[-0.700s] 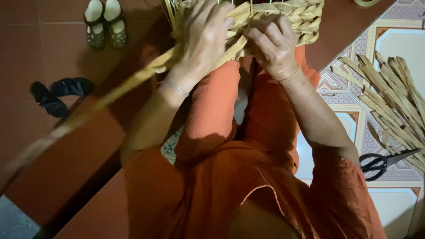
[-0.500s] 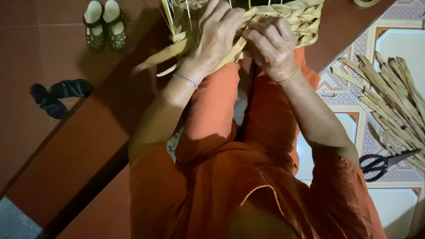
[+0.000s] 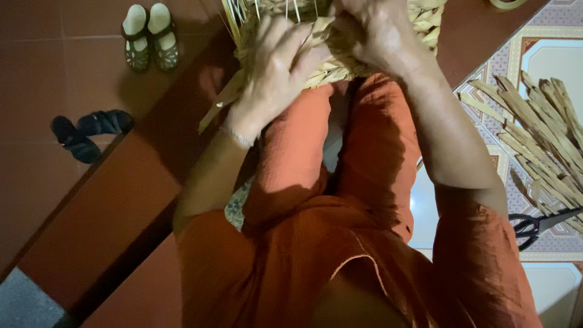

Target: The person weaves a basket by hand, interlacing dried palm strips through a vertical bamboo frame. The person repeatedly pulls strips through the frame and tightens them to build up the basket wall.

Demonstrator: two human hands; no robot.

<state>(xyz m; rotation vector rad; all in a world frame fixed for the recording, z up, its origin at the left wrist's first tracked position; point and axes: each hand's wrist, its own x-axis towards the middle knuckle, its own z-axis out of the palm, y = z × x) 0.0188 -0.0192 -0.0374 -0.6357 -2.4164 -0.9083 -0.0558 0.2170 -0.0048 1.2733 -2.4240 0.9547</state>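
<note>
Woven basket: one straw-coloured woven basket (image 3: 340, 58) rests on the person's knees at the top of the view, partly cut off by the frame edge.
Left hand: the left hand (image 3: 276, 76) lies curled over the basket's near left side, fingers closed on a flat straw strand (image 3: 228, 100).
Right hand: the right hand (image 3: 379, 33) is closed on the weave at the basket's upper middle, fingers bent into it.
Strand direction: the strand's long axis runs diagonally, its free end pointing down and to the left, past the wrist.
Loose spikes: several thin straw ends stick up from the basket's rim; their number cannot be told.
Straw bundle: one pile of dried strips (image 3: 540, 133) lies on the patterned floor to the right, well apart from the basket.
Scissors: one black-handled pair (image 3: 534, 225) lies just below that pile.
Footwear: two pairs, light sandals (image 3: 149, 36) and dark sandals (image 3: 85, 130), on the red floor at left.
In the way: both hands hide much of the basket.
</note>
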